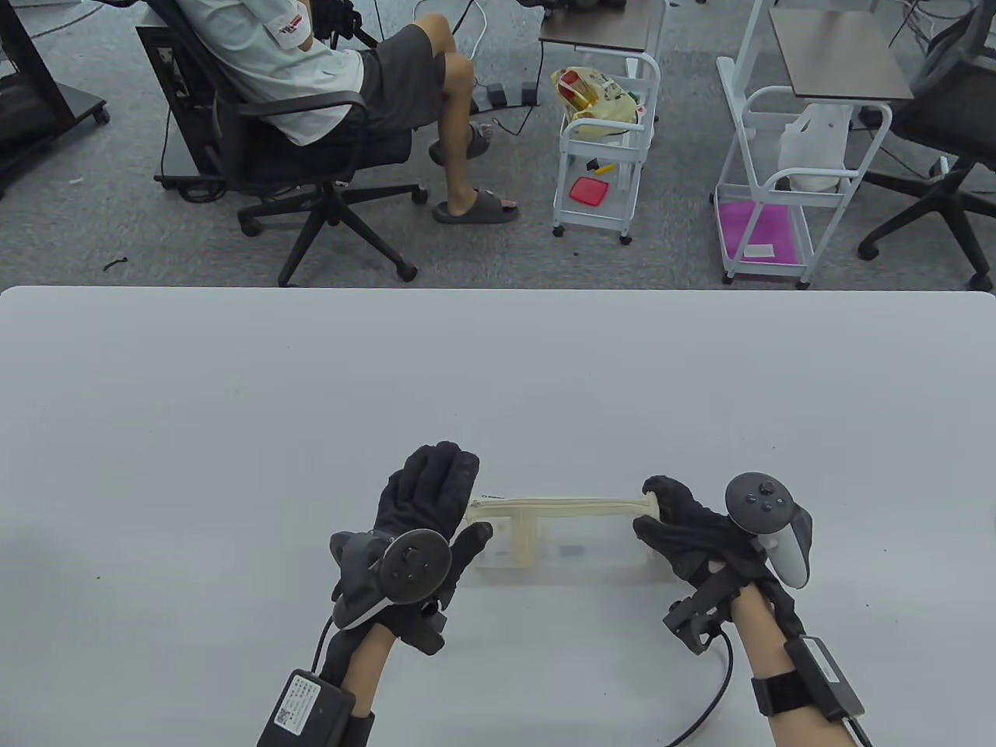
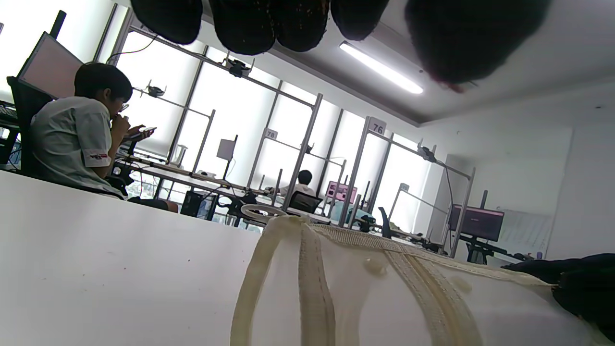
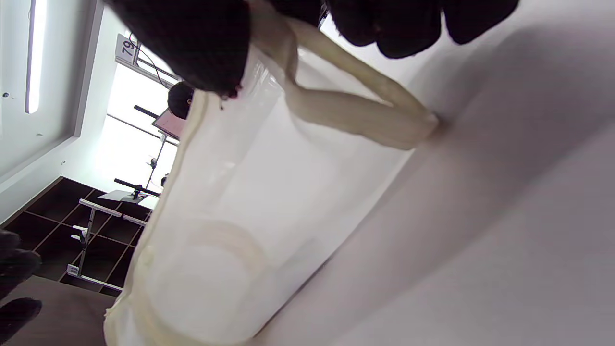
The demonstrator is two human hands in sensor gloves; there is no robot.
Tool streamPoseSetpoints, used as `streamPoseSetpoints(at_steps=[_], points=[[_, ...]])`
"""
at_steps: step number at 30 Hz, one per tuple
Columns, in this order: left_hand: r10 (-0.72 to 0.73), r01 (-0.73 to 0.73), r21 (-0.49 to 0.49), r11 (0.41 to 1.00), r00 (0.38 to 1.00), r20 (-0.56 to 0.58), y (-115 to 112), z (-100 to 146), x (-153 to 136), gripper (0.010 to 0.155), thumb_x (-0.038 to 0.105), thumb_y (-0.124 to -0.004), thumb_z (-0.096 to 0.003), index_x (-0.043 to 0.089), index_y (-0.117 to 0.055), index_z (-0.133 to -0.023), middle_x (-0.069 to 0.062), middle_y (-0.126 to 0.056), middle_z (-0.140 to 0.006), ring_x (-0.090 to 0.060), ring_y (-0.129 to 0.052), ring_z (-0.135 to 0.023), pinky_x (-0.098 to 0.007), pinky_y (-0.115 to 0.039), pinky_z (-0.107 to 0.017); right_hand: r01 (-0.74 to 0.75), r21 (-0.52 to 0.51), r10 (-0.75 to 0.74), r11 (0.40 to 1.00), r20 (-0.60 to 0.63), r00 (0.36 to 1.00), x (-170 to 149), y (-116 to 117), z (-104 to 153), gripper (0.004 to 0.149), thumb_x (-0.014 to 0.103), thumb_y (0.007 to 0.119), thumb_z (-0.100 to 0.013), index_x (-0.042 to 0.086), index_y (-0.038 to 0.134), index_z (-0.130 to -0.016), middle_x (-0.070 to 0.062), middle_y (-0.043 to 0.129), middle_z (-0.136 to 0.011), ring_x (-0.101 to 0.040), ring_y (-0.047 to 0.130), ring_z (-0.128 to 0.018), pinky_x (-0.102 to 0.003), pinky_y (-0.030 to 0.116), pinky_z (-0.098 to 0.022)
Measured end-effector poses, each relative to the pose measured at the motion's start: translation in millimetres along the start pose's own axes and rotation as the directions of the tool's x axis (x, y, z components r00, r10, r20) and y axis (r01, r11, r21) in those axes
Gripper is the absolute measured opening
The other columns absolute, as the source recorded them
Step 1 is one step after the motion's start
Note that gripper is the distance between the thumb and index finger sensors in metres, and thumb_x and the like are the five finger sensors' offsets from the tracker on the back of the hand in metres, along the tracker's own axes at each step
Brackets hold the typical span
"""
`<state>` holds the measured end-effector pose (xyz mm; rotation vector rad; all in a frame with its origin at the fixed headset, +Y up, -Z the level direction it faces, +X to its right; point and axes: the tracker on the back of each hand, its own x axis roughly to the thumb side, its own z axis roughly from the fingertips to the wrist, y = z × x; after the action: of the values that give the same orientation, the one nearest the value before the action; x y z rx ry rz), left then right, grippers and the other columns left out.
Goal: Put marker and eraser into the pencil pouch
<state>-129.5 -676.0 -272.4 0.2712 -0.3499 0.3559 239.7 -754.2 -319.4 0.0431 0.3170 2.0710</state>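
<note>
A clear pencil pouch [image 1: 560,548] with a cream zipper strip [image 1: 560,506] and a cream strap stands on the white table [image 1: 233,428] between my hands. My left hand [image 1: 463,498] is at its left end with the fingers spread and the thumb beside the zipper end; in the left wrist view its fingertips [image 2: 269,24] hang above the pouch [image 2: 384,298] without touching it. My right hand [image 1: 652,510] pinches the pouch's right end; the right wrist view shows its fingers [image 3: 192,43] on the cream trim of the pouch [image 3: 250,192]. No marker or eraser shows on the table; a small dark shape shows inside the pouch.
The table's far edge [image 1: 498,289] runs across the middle of the table view. Beyond it, on the floor, are a seated person in an office chair [image 1: 311,117] and two white carts [image 1: 599,156].
</note>
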Motion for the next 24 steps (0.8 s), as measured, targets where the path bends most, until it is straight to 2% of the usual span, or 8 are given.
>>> streamPoseSetpoints(at_steps=[2,5,11,17,24], points=[[-0.007,0.007,-0.004,1.0,1.0,0.001,-1.1,-0.2,-0.6,0.08,0.055,-0.071,-0.042,0.028,-0.044,-0.113,-0.01,-0.049,-0.122,-0.039,-0.056,-0.112,-0.061,-0.057,-0.077,0.005,-0.036,-0.004,0.999,0.019,1.0,3.2,-6.7,3.4,0.077,0.038,0.082,-0.048,0.007,0.048,-0.11,-0.032,0.046,-0.111,-0.06,0.056,-0.1,-0.068,0.054,-0.066],[-0.015,0.015,-0.001,1.0,1.0,0.005,-1.3,0.0,0.4,0.08,0.055,-0.071,-0.0419,0.028,-0.044,-0.113,-0.01,-0.049,-0.122,-0.039,-0.056,-0.112,-0.061,-0.056,-0.077,-0.027,-0.151,0.044,0.988,0.11,0.993,17.1,-23.5,16.7,0.078,0.038,0.082,-0.048,0.007,0.047,-0.11,-0.031,0.044,-0.112,-0.059,0.052,-0.102,-0.068,0.051,-0.067],[-0.001,0.0,0.037,0.999,1.0,0.025,4.6,2.5,4.0,0.083,0.059,-0.069,-0.041,0.028,-0.041,-0.113,-0.01,-0.046,-0.123,-0.038,-0.053,-0.113,-0.061,-0.055,-0.078,-0.182,-0.357,0.296,0.916,0.299,0.907,52.6,-50.7,46.5,0.082,0.041,0.082,-0.047,0.012,0.043,-0.112,-0.026,0.042,-0.115,-0.056,0.046,-0.106,-0.069,0.045,-0.069],[-0.01,0.003,0.1,0.995,0.998,0.068,15.9,6.2,9.6,0.087,0.063,-0.066,-0.04,0.028,-0.036,-0.114,-0.01,-0.041,-0.124,-0.039,-0.05,-0.114,-0.061,-0.052,-0.079,-0.381,-0.386,0.515,0.84,0.346,0.785,74.9,-49.8,64.5,0.095,0.049,0.082,-0.045,0.019,0.025,-0.114,-0.02,0.024,-0.118,-0.054,0.029,-0.111,-0.069,0.035,-0.072],[-0.028,0.013,0.149,0.989,0.995,0.098,26.4,10.7,15.9,0.087,0.063,-0.066,-0.0402,0.029,-0.034,-0.114,-0.01,-0.04,-0.124,-0.038,-0.048,-0.115,-0.061,-0.052,-0.08,-0.471,-0.397,0.608,0.788,0.378,0.698,91.6,-29.9,71.4,0.098,0.053,0.08,-0.044,0.019,0.021,-0.114,-0.02,0.02,-0.118,-0.054,0.027,-0.111,-0.069,0.035,-0.072]])
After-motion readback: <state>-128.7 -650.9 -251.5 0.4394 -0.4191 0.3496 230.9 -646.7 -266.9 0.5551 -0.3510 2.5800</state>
